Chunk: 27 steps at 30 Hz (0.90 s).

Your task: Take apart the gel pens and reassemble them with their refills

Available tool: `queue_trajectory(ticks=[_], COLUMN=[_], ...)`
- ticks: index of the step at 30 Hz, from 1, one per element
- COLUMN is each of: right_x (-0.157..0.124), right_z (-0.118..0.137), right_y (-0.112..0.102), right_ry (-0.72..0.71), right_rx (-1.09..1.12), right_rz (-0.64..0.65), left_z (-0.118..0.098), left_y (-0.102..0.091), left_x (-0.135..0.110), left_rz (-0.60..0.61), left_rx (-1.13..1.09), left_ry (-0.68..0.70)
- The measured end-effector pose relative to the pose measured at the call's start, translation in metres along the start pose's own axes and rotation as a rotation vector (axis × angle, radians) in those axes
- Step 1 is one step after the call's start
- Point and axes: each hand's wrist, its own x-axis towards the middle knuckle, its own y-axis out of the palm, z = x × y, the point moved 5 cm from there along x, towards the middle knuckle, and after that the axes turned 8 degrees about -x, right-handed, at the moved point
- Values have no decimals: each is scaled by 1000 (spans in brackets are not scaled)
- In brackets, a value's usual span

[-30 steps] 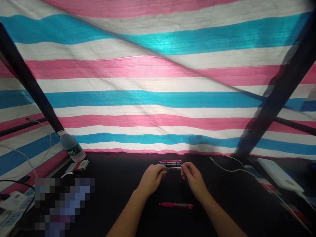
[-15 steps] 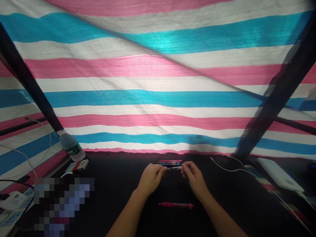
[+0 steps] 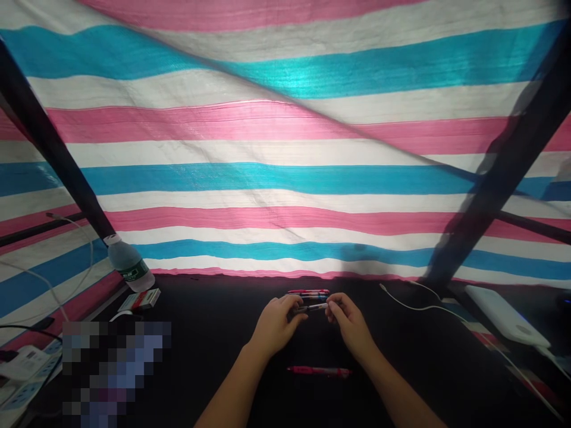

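A slim pen with a dark end and a pale barrel point(image 3: 316, 307) spans the gap between my hands above the black table. My right hand point(image 3: 350, 319) is closed, pinching the pen's right end between thumb and fingers. At the other end, my left hand point(image 3: 277, 321) has its thumb spread away from its fingers, with the pen's dark tip between them; whether a finger touches it is hard to make out. Just beyond, a red pen point(image 3: 308, 291) and a blue-and-dark pen point(image 3: 314, 296) lie side by side, partly covered by my fingers. Nearer me lies another red pen point(image 3: 319, 372).
On the left are a water bottle point(image 3: 129, 263), a small box point(image 3: 140, 299) and a power strip point(image 3: 27, 380). A white power bank point(image 3: 507, 315) with a cable point(image 3: 419, 307) lies at the right. A striped sheet point(image 3: 285, 178) hangs behind the black table point(image 3: 200, 356).
My left thumb has moved away from the fingers, loosening its pinch and baring the pen's dark end. The held pen has come slightly nearer me. My right hand stays pinched on it.
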Motion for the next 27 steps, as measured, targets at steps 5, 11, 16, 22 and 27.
queue_trajectory(ticks=[5, 11, 16, 22, 27], right_x=[0, -1, -2, 0, 3], right_z=[0, 4, 2, -4, -4], right_y=[1, 2, 4, 4, 0], right_ry=[11, 16, 18, 20, 48], right_rx=[14, 4, -3, -16, 52], right_rz=[5, 8, 27, 57, 6], left_z=[-3, -7, -11, -10, -11], left_y=[3, 4, 7, 13, 9], left_x=[0, -2, -2, -3, -3], left_rz=[74, 76, 67, 98, 98], left_rx=[35, 112, 165, 205, 193], left_ry=[31, 45, 97, 113, 99])
